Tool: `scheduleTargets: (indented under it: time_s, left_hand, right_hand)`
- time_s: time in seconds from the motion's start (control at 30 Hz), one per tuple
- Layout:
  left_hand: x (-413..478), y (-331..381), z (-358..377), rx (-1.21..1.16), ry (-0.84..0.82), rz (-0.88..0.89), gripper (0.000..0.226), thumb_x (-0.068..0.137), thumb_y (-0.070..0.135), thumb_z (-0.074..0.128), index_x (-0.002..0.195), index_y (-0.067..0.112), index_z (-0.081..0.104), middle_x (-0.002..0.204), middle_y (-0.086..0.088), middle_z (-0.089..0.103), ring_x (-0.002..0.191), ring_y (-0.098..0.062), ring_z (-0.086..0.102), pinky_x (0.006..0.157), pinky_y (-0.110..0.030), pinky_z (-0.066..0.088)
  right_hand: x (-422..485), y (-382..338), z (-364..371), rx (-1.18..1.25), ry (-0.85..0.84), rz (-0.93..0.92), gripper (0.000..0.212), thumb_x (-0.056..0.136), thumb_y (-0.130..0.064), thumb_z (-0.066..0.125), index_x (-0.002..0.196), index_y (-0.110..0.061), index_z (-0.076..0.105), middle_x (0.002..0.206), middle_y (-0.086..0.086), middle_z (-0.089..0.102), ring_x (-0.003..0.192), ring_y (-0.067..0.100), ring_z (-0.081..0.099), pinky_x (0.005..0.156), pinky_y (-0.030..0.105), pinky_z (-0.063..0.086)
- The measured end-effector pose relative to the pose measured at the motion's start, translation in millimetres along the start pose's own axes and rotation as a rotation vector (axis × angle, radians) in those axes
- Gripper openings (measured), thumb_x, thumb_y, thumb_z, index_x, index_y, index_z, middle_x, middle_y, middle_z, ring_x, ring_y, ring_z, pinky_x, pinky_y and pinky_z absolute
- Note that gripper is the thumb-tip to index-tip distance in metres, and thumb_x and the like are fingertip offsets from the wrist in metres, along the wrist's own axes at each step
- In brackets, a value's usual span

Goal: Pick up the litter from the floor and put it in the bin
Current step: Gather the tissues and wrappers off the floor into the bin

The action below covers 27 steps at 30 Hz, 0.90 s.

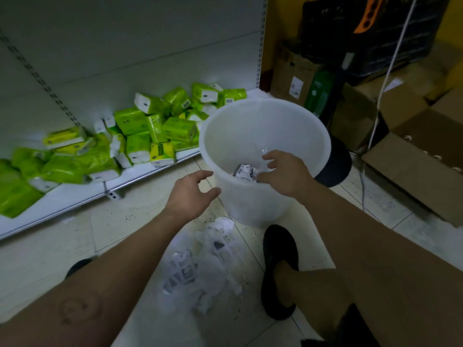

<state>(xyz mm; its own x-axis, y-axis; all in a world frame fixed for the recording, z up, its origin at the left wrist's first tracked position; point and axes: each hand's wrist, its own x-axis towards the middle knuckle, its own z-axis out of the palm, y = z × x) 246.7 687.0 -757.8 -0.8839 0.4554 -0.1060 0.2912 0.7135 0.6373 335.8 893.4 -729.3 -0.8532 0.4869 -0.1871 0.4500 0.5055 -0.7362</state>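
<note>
Both hands hold nothing: the right hand (pixel 283 171) hangs with fingers spread wide over the one white bin (pixel 250 126), and the left hand (pixel 190 194) is loosely curved just outside its wall at 8 o'clock. One crumpled printed paper (pixel 241 171) lies inside the bin. One heap of litter (pixel 205 266), its pieces too tangled to count, lies on the floor at the bin's 6 o'clock, beside one black shoe (pixel 278 271).

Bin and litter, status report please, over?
Left hand open beside bin, right hand open over it. Crumpled paper inside. More litter on floor. Nothing blocking.
</note>
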Motion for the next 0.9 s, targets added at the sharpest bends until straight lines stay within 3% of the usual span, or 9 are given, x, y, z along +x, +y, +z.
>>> scheduleTargets:
  time_s: [0.1,0.23,0.47,0.67,0.83,0.9]
  left_hand:
    - [-15.4,-17.0,-18.6,0.042,-0.039,-0.036,0.053,0.077,0.042,0.072,0.126,0.026,0.058,0.128,0.001,0.062,0.118,-0.016,0.056,0.099,-0.029,0.043]
    - [-33.8,-42.5,-38.4,0.072,-0.079,-0.112,0.059,0.077,0.045,0.072,0.129,0.024,0.055,0.130,0.000,0.060,0.121,-0.018,0.053,0.097,-0.029,0.040]
    - [-46.2,-97.6,-47.4,0.064,-0.124,-0.242,0.061,0.080,0.044,0.069,0.134,0.023,0.048,0.134,-0.003,0.056,0.121,-0.022,0.053,0.095,-0.028,0.040]
    - [-43.8,-169.2,-31.1,0.043,-0.180,-0.397,0.054,0.084,0.042,0.065,0.132,0.021,0.051,0.136,-0.009,0.054,0.119,-0.026,0.054,0.094,-0.029,0.042]
    - [-26.6,-227.3,5.0,0.026,-0.270,-0.467,0.050,0.082,0.041,0.066,0.128,0.023,0.057,0.138,-0.007,0.052,0.116,-0.026,0.056,0.094,-0.030,0.045]
    - [-16.9,-248.9,24.0,0.012,-0.318,-0.458,0.046,0.082,0.039,0.066,0.125,0.022,0.060,0.134,-0.007,0.056,0.114,-0.024,0.058,0.095,-0.029,0.047]
  right_hand:
    - [-15.6,-16.4,13.1,-0.069,-0.059,-0.080,0.033,0.076,-0.026,0.075,0.108,-0.020,0.068,0.109,0.003,0.068,0.097,0.014,0.061,0.082,0.019,0.043]
    - [-31.5,-37.4,33.2,-0.143,-0.203,-0.101,0.027,0.076,-0.026,0.075,0.102,-0.021,0.070,0.103,0.003,0.070,0.092,0.015,0.062,0.079,0.019,0.042]
    - [-37.8,-54.6,97.5,-0.287,-0.349,-0.147,0.029,0.079,-0.026,0.069,0.107,-0.018,0.068,0.120,0.004,0.063,0.105,0.018,0.059,0.086,0.023,0.042]
    - [-12.1,-27.1,174.5,-0.404,-0.522,-0.009,0.033,0.083,-0.025,0.064,0.114,-0.012,0.064,0.124,0.008,0.061,0.109,0.025,0.059,0.093,0.032,0.047]
    - [11.2,17.9,242.8,-0.547,-0.687,-0.016,0.034,0.089,-0.026,0.056,0.121,-0.015,0.063,0.139,0.004,0.052,0.126,0.021,0.047,0.105,0.027,0.035]
    - [19.8,37.3,266.5,-0.540,-0.718,0.019,0.037,0.090,-0.024,0.056,0.125,-0.012,0.060,0.139,0.008,0.052,0.126,0.022,0.047,0.102,0.024,0.035]
